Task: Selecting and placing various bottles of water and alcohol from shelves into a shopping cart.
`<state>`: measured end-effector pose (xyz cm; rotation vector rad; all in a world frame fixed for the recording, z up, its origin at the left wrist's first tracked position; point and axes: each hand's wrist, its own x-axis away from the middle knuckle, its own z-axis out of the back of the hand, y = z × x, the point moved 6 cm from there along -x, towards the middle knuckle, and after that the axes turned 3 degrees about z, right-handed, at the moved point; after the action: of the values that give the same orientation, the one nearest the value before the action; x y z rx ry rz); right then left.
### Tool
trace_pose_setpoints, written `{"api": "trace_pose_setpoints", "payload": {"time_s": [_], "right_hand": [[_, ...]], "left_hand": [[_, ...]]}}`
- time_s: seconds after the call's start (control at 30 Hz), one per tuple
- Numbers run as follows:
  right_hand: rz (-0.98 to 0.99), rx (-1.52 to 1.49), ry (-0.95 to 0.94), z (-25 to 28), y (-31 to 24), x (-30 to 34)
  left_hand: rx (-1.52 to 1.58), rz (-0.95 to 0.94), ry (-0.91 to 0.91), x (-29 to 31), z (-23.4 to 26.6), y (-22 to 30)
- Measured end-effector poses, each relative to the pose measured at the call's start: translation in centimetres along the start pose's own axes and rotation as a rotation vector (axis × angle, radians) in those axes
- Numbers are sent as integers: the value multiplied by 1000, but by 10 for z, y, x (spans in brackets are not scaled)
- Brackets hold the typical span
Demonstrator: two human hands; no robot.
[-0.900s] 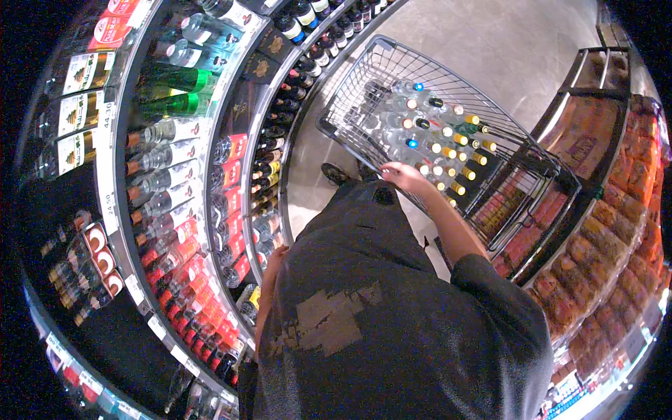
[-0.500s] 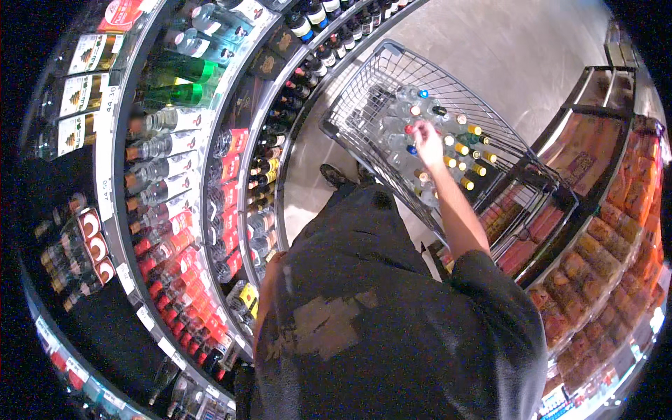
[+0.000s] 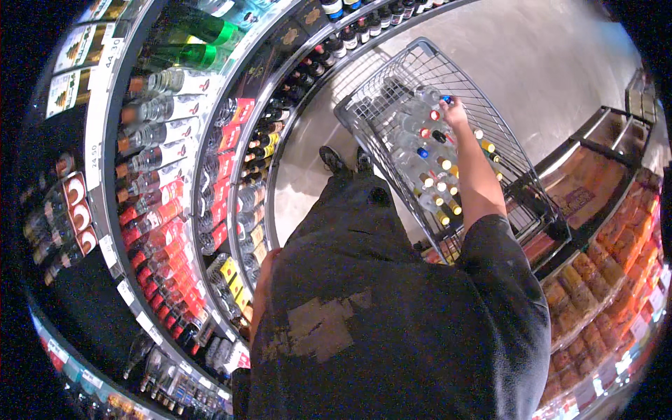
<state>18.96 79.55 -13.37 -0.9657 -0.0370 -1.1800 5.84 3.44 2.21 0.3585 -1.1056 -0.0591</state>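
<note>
My right hand [image 3: 454,112] reaches into a grey wire shopping cart [image 3: 344,110]. Its fingers are closed around the blue-capped neck of a clear glass bottle [image 3: 428,96] at the far end of the load. Several more clear bottles [image 3: 406,136] lie beside it, their caps blue, red, black and yellow. Yellow-capped bottles [image 3: 442,218] fill the nearer part of the cart, below my right forearm. Only a strip of my left arm [image 3: 263,283] shows beside my dark shirt; the fingers of that hand are hidden.
Curved shelves [image 3: 103,140] on the left hold rows of bottles, with red-labelled ones [image 3: 168,255] and green ones [image 3: 199,54]. Packed orange-brown goods [image 3: 595,280] stand on the right beside a wooden display [image 3: 584,185]. Grey floor [image 3: 518,42] lies beyond the cart.
My right hand has moved farther away, from the red-capped bottles to the blue-capped bottle, and has closed on its neck. The view has shifted a little; my left arm stays by my side.
</note>
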Motion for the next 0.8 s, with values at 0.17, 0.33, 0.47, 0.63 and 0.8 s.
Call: {"api": "trace_pose_setpoints", "payload": {"time_s": [0.17,0.33,0.47,0.63,0.8], "right_hand": [[15,65,27,-3,10,-20],[107,250,48,-17,-6,-24],[-36,241,85,-5,-8,-21],[-119,171,130,-3,-36,8],[64,96,129,7,-41,34]], "left_hand": [[-149,-119,37,10,-11,4],[358,103,4,16,-29,-56],[445,38,67,37,-14,26],[541,289,46,22,-30,-31],[428,234,49,18,-11,-2]]}}
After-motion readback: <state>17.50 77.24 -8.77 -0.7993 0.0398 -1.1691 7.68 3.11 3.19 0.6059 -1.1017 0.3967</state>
